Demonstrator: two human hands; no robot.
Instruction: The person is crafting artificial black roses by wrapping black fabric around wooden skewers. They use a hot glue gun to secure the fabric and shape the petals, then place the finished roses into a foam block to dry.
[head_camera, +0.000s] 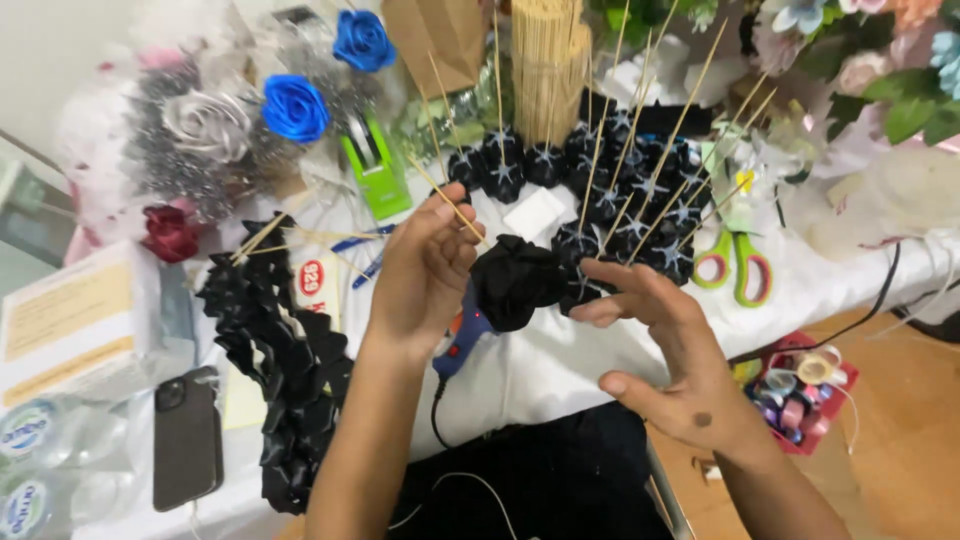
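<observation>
Far left: a dark rectangular phone (186, 437) lay face-down on the white-covered desk (560, 365), just beside a long folded strip of black ribbon petals (285, 385). Above these, a dark red fabric rose (168, 233), a silver rose (207, 123) and two blue ribbon roses (295, 107) stood at the back, with a green tape dispenser (377, 170) to their right.

Centre left: the left hand (420, 270) was closed around the thin wooden skewer (447, 200) of a black ribbon flower (515, 282), whose crumpled head sat between the two hands, above the desk. A blue and orange glue gun (462, 340) lay just below the left hand.

Centre right: the right hand (670, 350) was loosely spread, fingers (625, 275) touching the flower's right side without clenching. Behind, a cluster of finished black ribbon flowers on skewers (630, 195) rested on the desk, in front of a bundle of plain wooden skewers (548, 65).

Right: green-and-red-handled scissors (735, 262) lay on the desk; lower down, a red tray of ribbon spools (800, 395) sat beyond the desk edge
</observation>
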